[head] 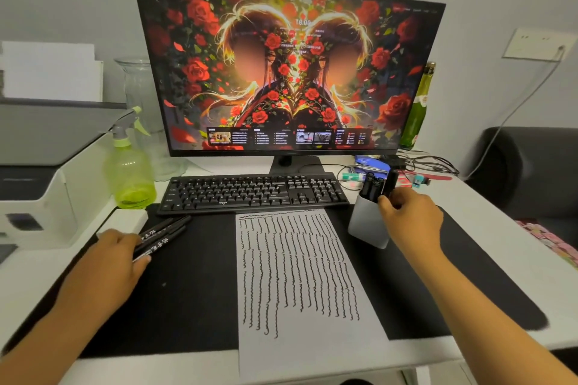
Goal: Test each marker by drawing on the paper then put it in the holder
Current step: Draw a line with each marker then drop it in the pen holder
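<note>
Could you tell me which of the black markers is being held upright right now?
The marker pinched by the right hand above the holder; the markers under the left hand lie flat on the mat.

Bare forearms, no sleeves or jewellery

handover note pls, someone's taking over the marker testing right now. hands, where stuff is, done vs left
Right hand: pinching a black marker at the mouth of the holder, apparently dropping it in.
Left hand: resting on the untested markers, fingers over their near ends; whether it grips one is unclear.
Holder: right of the paper, already has several black markers standing in it.
Paper: on the black desk mat, covered in wavy test lines, so many look tested.
Left to do: release the held marker, then test and stow the few still lying left of the paper.
</note>
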Demonstrator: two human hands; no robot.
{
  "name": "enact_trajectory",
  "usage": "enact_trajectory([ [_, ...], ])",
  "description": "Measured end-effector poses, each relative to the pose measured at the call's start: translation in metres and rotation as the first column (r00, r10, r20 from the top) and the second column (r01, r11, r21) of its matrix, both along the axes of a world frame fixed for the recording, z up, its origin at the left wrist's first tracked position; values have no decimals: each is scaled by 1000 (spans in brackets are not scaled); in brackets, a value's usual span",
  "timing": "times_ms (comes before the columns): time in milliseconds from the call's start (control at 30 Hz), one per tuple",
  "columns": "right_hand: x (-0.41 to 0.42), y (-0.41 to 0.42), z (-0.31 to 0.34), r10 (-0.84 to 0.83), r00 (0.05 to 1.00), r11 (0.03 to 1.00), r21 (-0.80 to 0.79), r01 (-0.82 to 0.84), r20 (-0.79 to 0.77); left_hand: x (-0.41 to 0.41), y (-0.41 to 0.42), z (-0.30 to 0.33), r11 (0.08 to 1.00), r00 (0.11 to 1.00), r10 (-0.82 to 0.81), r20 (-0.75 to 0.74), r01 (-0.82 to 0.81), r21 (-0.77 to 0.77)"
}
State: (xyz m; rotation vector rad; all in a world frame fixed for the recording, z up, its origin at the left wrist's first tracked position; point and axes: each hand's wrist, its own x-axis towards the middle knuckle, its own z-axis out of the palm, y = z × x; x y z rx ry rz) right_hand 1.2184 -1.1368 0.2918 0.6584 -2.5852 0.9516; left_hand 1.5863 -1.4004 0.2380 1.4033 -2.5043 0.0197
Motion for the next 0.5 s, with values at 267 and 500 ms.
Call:
enact_trajectory([
  [267,4,4,-16,-97,993,991,82,103,-72,-7,12,-3,996,998,-65,11,66,-54],
  [500,6,7,-12,-74,985,972,210,107,-158,-17,10,5,991,998,-58,4,57,118],
])
